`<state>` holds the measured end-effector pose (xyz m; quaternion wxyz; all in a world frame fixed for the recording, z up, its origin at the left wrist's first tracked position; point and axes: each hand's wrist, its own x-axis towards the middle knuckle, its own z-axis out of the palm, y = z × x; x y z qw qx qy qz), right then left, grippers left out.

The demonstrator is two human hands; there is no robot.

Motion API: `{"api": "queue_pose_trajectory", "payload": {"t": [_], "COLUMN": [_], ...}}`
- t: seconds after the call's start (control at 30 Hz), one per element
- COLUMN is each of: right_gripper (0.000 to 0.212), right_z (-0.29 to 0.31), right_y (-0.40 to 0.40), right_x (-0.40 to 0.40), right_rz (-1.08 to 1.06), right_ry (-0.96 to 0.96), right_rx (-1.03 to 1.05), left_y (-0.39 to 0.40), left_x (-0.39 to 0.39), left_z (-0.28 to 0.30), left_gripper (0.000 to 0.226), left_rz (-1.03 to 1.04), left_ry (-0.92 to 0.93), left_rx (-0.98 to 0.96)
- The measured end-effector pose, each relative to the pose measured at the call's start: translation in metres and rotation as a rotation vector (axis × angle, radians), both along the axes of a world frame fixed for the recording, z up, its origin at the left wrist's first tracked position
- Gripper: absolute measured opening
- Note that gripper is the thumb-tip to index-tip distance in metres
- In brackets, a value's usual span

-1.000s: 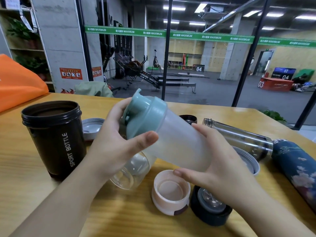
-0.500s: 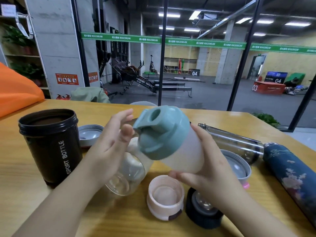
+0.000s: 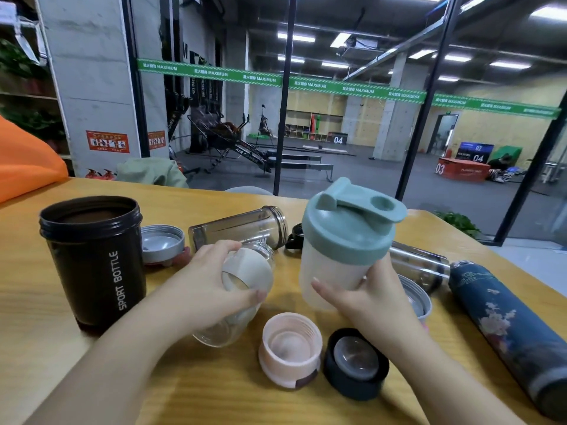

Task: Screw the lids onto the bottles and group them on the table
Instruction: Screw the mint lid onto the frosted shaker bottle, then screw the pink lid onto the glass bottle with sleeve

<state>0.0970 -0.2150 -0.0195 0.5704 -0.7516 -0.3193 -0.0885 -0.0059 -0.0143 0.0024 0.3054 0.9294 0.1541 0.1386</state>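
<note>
The table [image 3: 46, 348] held it all. A black bottle [image 3: 95, 265] stood open near its left edge. A blue flask [image 3: 509, 329] lay by the right edge. In the middle, the right hand [image 3: 365, 299] gripped a lidded shaker [image 3: 343, 243] upright. The left hand [image 3: 208, 289] curled around a tipped clear bottle [image 3: 242, 289]. A pink lid [image 3: 290, 348] and black lid [image 3: 356, 363] sat nearer the front edge.

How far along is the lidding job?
Done: the shaker has its green lid on, upright in the right hand. In hand: the left hand grips a lidless clear bottle. Left: the black bottle is open, the pink lid and black lid lie loose, and nothing is grouped.
</note>
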Motion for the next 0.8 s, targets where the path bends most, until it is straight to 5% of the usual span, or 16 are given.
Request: {"api": "queue_pose_trajectory", "payload": {"t": [0.23,0.8], "right_gripper": [0.091,0.085], "right_z": [-0.002,0.044], "right_y": [0.006,0.033], "right_x": [0.011,0.052], "right_rz": [-0.024,-0.083], "right_ry": [0.088,0.175], "right_rx": [0.065,0.148], "left_y": [0.003,0.01], "left_x": [-0.001,0.01], "left_z": [0.0,-0.013], "left_gripper": [0.077,0.068], "left_rz": [-0.014,-0.096], "left_ry": [0.009,-0.308], "left_rx": [-0.065,-0.452]}}
